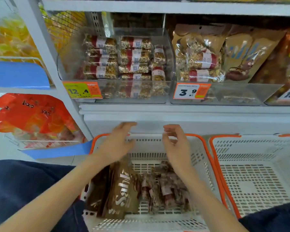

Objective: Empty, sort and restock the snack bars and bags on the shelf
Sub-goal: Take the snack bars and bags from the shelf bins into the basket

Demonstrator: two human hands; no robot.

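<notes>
Two white baskets with orange rims stand side by side below the shelf (174, 108). The left basket (206, 158) carries the stock taken off; the right basket (224, 148) shows only bare mesh as far as it is in view.

On the shelf stand three clear bins: the left bin (64, 71) at the shelf's left end, the middle bin (172, 64) beside it, and a third whose front corner only shows at the right edge.

The brown granola bags (251, 52) come next in size. At least two stand in the middle bin, toward its right wall, and two or more lie in the left basket against its left wall, one printed in white script (122, 193). They look light, crinkly and soft-sided, with loose fill that would crush if squeezed; I would take one by its top seam or flat across the face.

The nut bars (134, 56) are smallest: about twelve stacked in three columns in the left bin, two more in the middle bin's front left corner, and a blurred heap, perhaps six, in the left basket's middle. Stiff, light, brittle, in slick film: best pinched by the long edges, several together.

Left hand (117, 141) and right hand (176, 143) hover over the left basket's far rim, fingers loose, holding nothing.
</notes>
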